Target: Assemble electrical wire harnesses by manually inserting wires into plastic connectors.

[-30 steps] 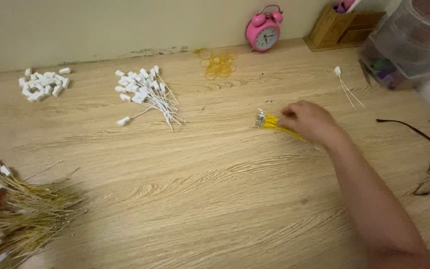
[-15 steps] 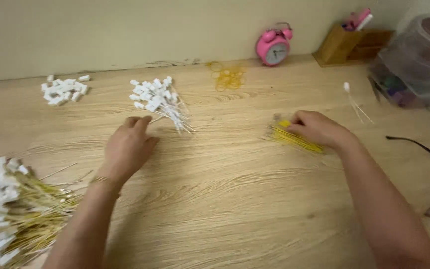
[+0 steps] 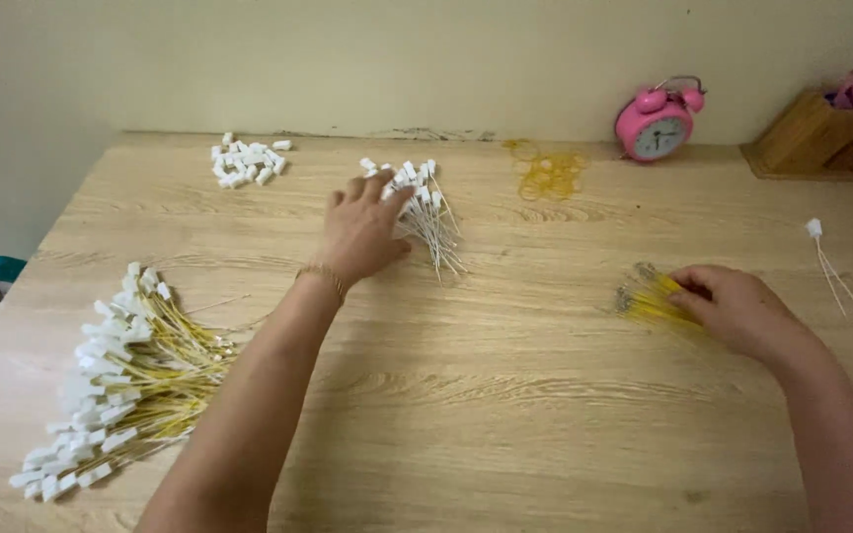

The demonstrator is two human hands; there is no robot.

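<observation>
While half a second ago the left hand (image 3: 362,229) was short of the white ties (image 3: 425,212), it now rests on them, fingers spread. Right hand (image 3: 737,308) pinches a yellow bundle (image 3: 652,298) on the counter (image 3: 505,395), seemingly closed. Two white piles lie beyond the left grip; one clock (image 3: 658,123).

I work at a home desk: pale wooden tabletop (image 3: 505,395) against a plain wall, pink alarm clock (image 3: 656,125), wooden organiser (image 3: 810,138).
</observation>
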